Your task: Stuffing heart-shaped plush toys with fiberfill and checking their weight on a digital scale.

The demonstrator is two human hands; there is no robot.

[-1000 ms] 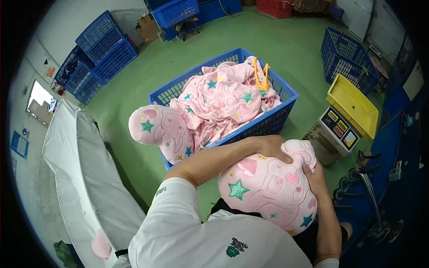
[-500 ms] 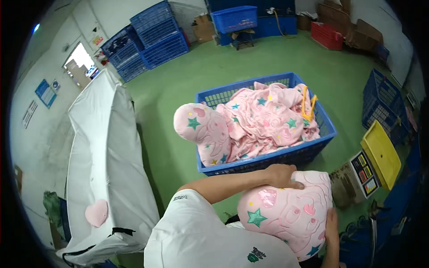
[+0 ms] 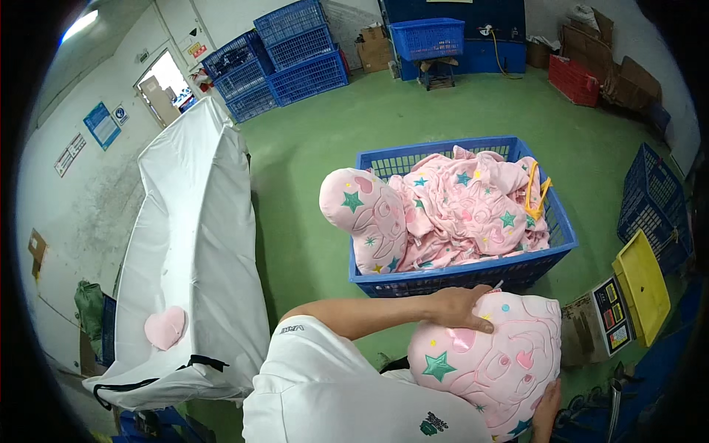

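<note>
A stuffed pink plush cushion, with embroidered lines, a shiny green star and small hearts, is held upright against my body. My left hand reaches across and grips its upper left edge, thumb on the front face and fingers behind. At the lower right edge, my right hand holds the cushion from the side, partly cut off by the lower part of the picture. Just beyond stands a blue plastic crate full of limp pink covers. One plump pink cushion leans out over the crate's left side.
On the left, a long white cloth-covered surface bears a pink heart-shaped piece. To the right stand a scale-like box, a yellow tray and a blue crate. Stacked blue crates line the far wall.
The view has shifted, so the scene sits farther right and lower. My left hand has moved left along the cushion's upper edge, and my right hand has slid lower on its right side.
</note>
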